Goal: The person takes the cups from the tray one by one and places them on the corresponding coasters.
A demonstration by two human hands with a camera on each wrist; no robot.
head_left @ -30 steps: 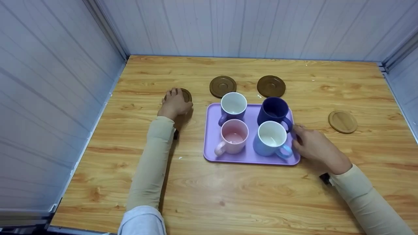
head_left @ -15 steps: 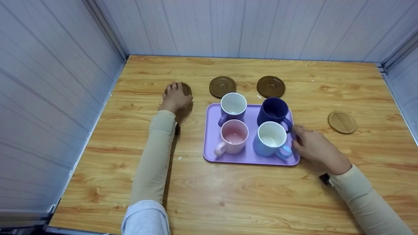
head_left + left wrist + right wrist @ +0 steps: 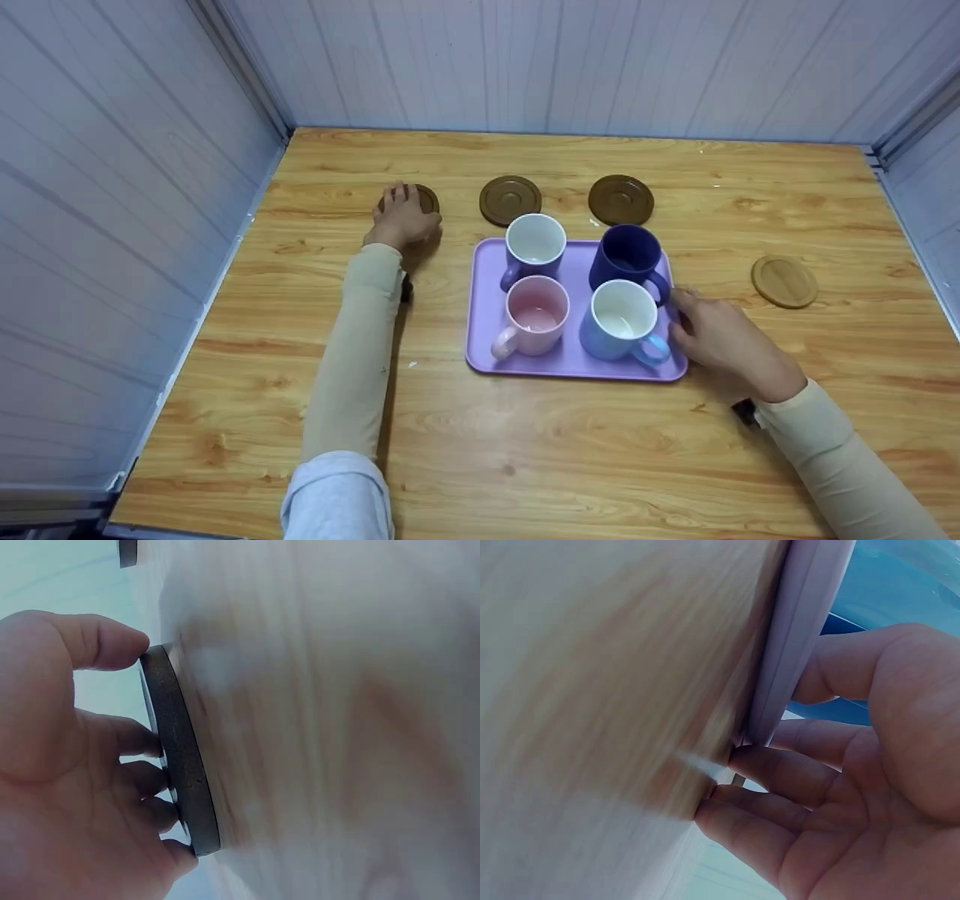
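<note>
My left hand (image 3: 403,221) is over a dark brown round coaster (image 3: 430,200) at the back left of the table. In the left wrist view, the thumb is at one end of the coaster (image 3: 180,754) and the other fingertips lie along its top and far end. My right hand (image 3: 731,337) rests against the right edge of a purple tray (image 3: 577,365); its thumb touches the tray rim (image 3: 799,637) and some fingertips reach the tabletop. On the tray stand a pink mug (image 3: 537,319), a light blue mug (image 3: 616,326), a purple mug (image 3: 535,244) with a white inside and a dark blue mug (image 3: 627,259).
Behind the tray lie two more dark coasters, a middle one (image 3: 510,199) and a right one (image 3: 621,199). A lighter wooden coaster (image 3: 784,281) lies at the right. Panel walls (image 3: 525,67) bound the wooden table (image 3: 510,450) at the back and sides.
My left hand has slid the coaster a short way toward the back wall, more or less into line with the other two dark ones. The right hand and the tray have stayed put.
</note>
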